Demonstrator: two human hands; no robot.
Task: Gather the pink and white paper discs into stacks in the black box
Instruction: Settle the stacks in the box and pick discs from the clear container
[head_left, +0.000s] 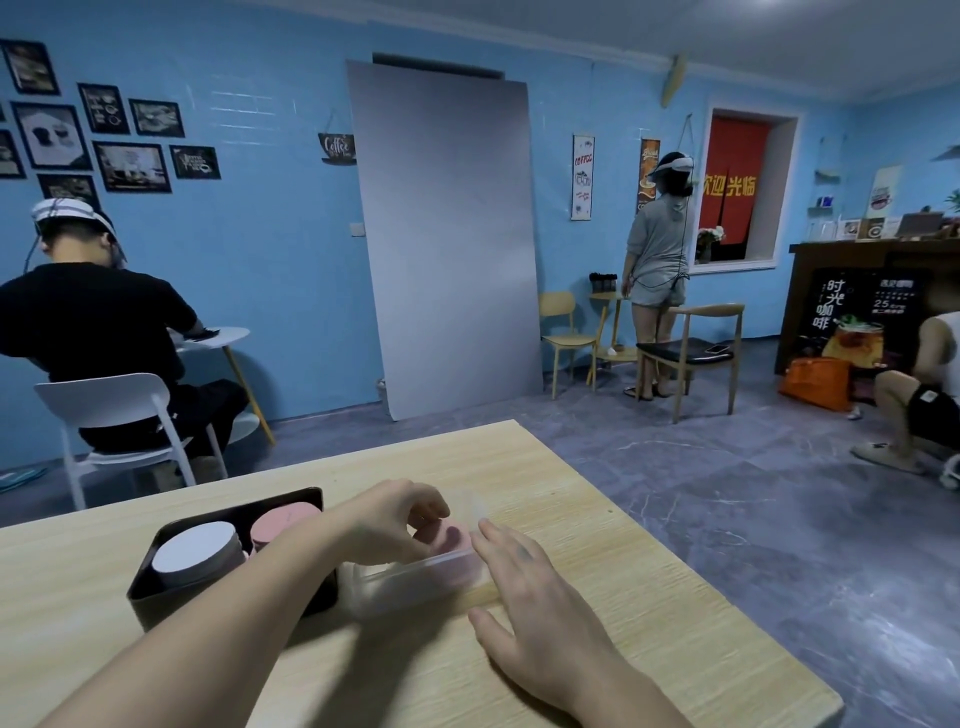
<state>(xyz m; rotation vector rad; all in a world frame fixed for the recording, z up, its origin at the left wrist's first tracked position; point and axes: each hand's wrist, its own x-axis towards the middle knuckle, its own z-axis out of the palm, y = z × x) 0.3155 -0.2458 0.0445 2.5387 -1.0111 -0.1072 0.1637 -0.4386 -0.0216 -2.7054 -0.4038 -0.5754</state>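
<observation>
step: lift pink discs (448, 538) from clear tub (415, 582) | left hand (395, 519): fingers curled over discs, grip unclear | right hand (524, 571): flat, fingers straight against tub | black box (156, 603): just left of left hand | tip: pinch edges squarely, keep tub braced

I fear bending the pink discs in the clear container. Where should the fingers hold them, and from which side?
Probably come from above: the clear container is open on top and its walls block the sides. The pink discs lie roughly flat, so pinch the pile by opposite edges of its rim, as the left hand seems to do.
</observation>
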